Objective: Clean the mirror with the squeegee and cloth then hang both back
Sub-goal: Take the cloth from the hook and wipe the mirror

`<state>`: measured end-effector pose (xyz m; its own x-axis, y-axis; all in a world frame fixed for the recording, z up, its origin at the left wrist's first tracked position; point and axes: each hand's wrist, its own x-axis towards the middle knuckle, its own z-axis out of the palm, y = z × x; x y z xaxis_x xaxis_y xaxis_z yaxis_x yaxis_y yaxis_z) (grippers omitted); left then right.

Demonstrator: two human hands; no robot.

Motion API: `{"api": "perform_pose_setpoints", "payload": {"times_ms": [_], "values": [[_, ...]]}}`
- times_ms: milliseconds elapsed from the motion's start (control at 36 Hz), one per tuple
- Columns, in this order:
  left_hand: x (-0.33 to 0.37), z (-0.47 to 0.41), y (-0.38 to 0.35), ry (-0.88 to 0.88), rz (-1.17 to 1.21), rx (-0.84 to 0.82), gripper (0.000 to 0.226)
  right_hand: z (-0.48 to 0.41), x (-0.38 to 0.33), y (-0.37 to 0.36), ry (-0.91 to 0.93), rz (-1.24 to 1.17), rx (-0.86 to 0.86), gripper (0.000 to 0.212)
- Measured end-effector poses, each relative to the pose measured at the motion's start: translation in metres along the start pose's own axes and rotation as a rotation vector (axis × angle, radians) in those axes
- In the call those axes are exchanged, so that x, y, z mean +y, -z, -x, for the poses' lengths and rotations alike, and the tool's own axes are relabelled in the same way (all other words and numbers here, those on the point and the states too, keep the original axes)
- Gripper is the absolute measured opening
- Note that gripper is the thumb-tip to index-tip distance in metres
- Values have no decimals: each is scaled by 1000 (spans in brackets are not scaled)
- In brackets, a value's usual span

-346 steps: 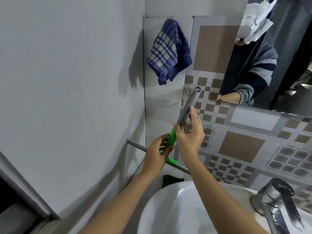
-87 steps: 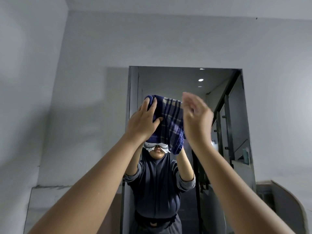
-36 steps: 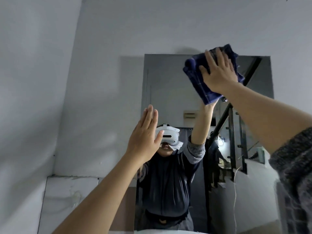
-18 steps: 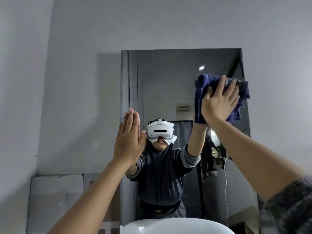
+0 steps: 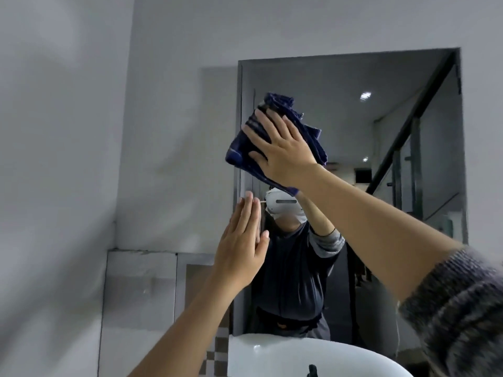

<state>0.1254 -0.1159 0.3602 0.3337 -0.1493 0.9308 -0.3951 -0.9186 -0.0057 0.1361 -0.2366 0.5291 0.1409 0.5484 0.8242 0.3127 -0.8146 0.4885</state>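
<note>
A tall mirror is fixed to the grey wall above the basin. My right hand presses a bunched dark blue checked cloth flat against the glass near the mirror's upper left part. The cloth sticks out above and below my palm. My left hand is held flat with its fingers together, at the mirror's left edge below the cloth, and holds nothing. The squeegee is out of sight.
A white basin curves across the bottom, with a dark tap tip at its lower edge. Grey and patterned tiles cover the lower wall on the left. The mirror reflects a person in dark clothes and a stair railing.
My right hand has swept the cloth from the mirror's upper right to its upper left. My left hand stays flat at the left edge.
</note>
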Motion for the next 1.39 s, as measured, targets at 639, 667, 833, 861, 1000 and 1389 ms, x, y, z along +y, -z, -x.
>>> {"api": "perform_pose_setpoints", "payload": {"times_ms": [639, 667, 833, 861, 1000, 1389], "values": [[5, -43, 25, -34, 6, 97, 60, 159, 138, 24, -841, -169, 207, 51], [3, -54, 28, -46, 0, 98, 59, 162, 130, 21, -901, -183, 240, 52], [-7, -114, 51, -103, -47, 111, 58, 168, 59, -7, -1036, -215, 292, 54], [-8, -120, 54, -110, -53, 112, 57, 165, 48, -11, -1037, -224, 295, 54], [-14, -128, 61, -153, -57, 103, 58, 138, -2, -23, -948, -228, 280, 55], [-12, -123, 58, -127, -5, 92, 62, 160, -61, -49, 135, -19, -64, 50]]}}
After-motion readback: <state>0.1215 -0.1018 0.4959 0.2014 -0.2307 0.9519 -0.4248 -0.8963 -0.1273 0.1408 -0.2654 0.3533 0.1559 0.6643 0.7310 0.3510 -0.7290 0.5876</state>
